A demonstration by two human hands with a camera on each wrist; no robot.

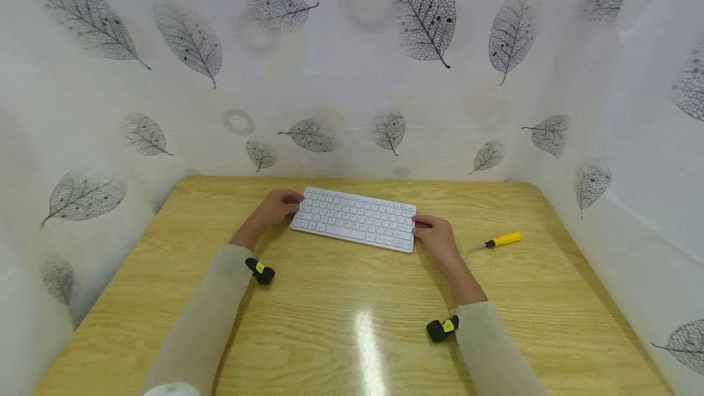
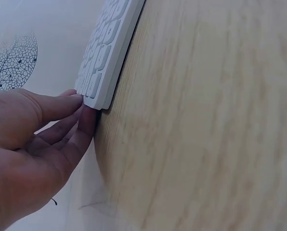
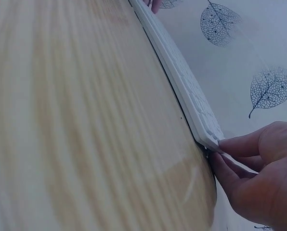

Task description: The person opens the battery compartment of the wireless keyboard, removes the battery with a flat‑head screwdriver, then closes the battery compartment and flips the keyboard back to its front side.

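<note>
A white keyboard [image 1: 354,220] lies slightly slanted across the far middle of the wooden table, its keys facing up. My left hand [image 1: 275,207] pinches its left end; in the left wrist view the thumb is at the top edge and fingers [image 2: 83,126] reach beneath. At the opposite end, my right hand [image 1: 436,234] grips the right edge between thumb and fingers, as the right wrist view also shows with the keyboard's corner [image 3: 208,139] in the pinch. Just right of that hand lies a screwdriver [image 1: 503,240] with a yellow handle.
The wooden table [image 1: 324,298] meets a pale leaf-patterned curtain [image 1: 341,90] behind and at both sides. Black wrist cameras [image 1: 264,274] are strapped over both sleeves.
</note>
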